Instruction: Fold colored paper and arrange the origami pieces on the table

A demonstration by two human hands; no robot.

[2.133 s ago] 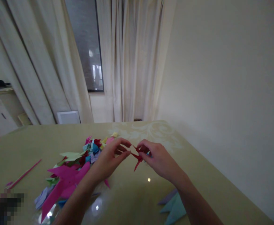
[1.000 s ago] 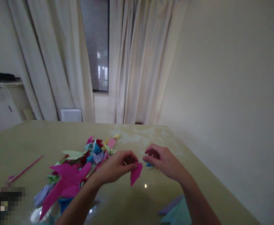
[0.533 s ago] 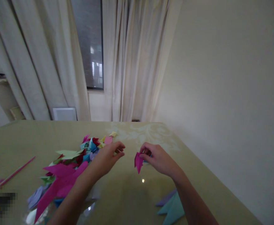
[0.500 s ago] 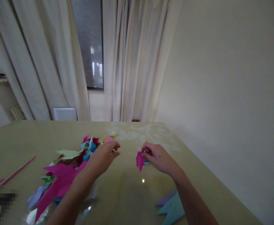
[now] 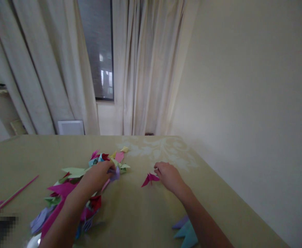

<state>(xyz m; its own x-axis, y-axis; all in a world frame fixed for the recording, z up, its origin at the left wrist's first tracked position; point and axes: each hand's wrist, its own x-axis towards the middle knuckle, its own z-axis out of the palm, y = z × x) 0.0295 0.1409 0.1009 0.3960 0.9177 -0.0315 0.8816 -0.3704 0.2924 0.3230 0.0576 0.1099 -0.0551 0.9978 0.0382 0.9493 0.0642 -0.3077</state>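
At the right side of the paper pile, my left hand (image 5: 104,169) is closed on a lavender folded paper piece (image 5: 116,175), whose exact shape is partly covered by the fingers. A magenta paper crane (image 5: 150,179) rests on the table with its wings spread. Just right of it is my right hand (image 5: 166,174), its fingers loosely curled and apart, the tips close to the crane's wing. The thumb is mostly hidden. Under my left arm spreads the heap of folded paper, including a large magenta piece (image 5: 61,193), a pale green piece (image 5: 74,171) and a red piece (image 5: 96,203).
A teal pointed paper piece (image 5: 186,235) and a purple one (image 5: 180,222) lie by my right forearm. A thin pink stick (image 5: 19,192) is at the left of the patterned tabletop (image 5: 135,213). The wall (image 5: 244,103) borders the table's right side.
My right hand has let go of the magenta crane, which now rests on the table. My left hand has moved back left to the pile and taken hold of a lavender paper piece.
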